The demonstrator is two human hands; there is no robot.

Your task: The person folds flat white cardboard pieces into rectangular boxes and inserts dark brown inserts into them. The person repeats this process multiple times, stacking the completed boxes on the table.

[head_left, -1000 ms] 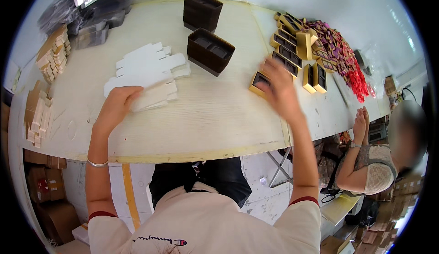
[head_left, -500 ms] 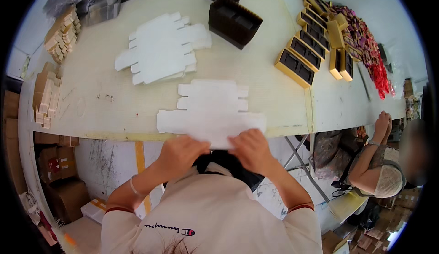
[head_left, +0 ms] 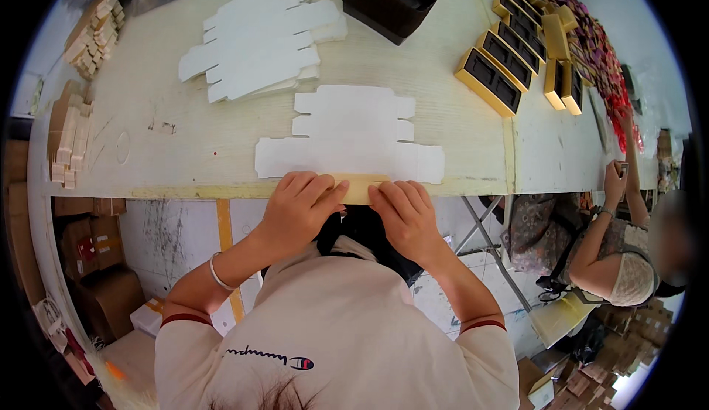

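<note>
At near edge of white blank [head_left: 354, 133], left hand [head_left: 299, 209] and right hand [head_left: 408, 216], curled, are pinching its yellow flap [head_left: 360, 181]. Blank stack [head_left: 258, 41] is lying beyond it, leftward.

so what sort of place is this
Probably a small packing workshop: a mostly flat white box blank lies at the worktable's near edge, gold boxes with black insides stand in rows, and brown cartons are piled below.
</note>
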